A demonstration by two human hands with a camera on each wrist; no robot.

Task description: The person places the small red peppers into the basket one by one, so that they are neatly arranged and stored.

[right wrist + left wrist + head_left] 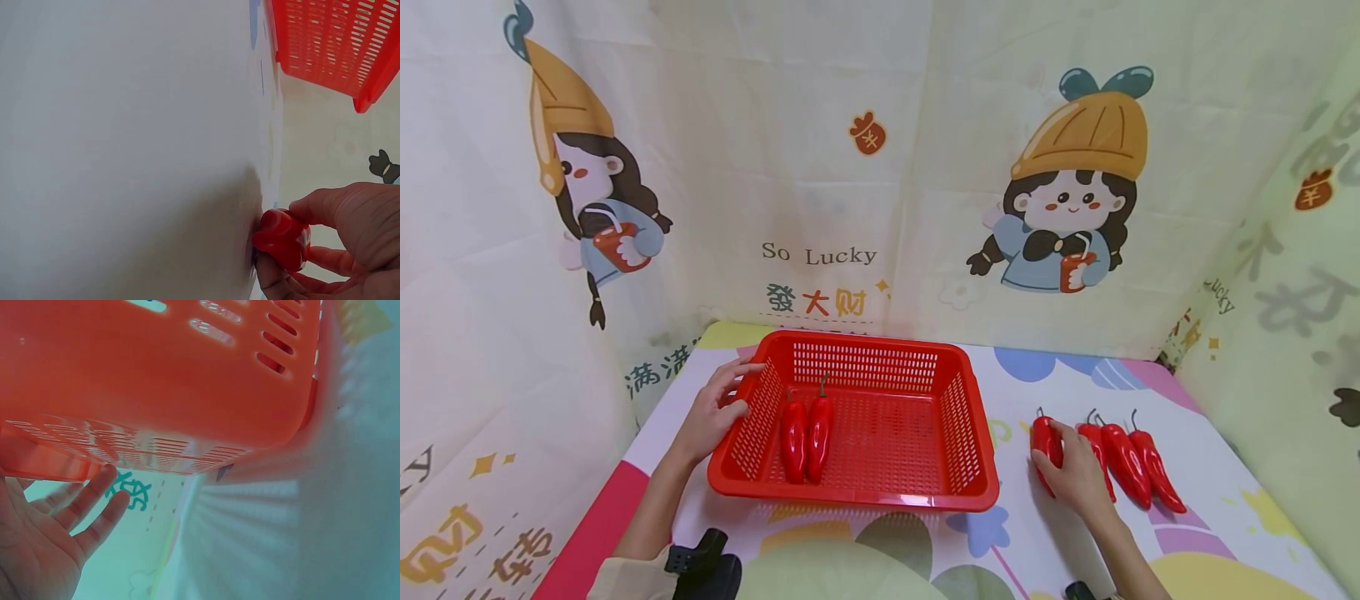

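Note:
A red plastic basket [880, 502] with slotted walls stands on the table; two red chili peppers [793, 442] lie side by side in its left part. My left hand [711, 412] rests at the basket's left rim, fingers fairly straight; in the left wrist view the fingers [94, 494] touch the rim from outside. To the right of the basket, my right hand [1075, 471] pinches a red chili pepper [1043, 442] between thumb and fingers. In the right wrist view that pepper [284, 240] is low by the tabletop. Three more chili peppers [1126, 467] lie beside this hand, one partly hidden by it.
The table [970, 575] has a colourful printed cover. Patterned cloth [910, 200] hangs behind it and on both sides. Bare tabletop shows between the basket and the right hand.

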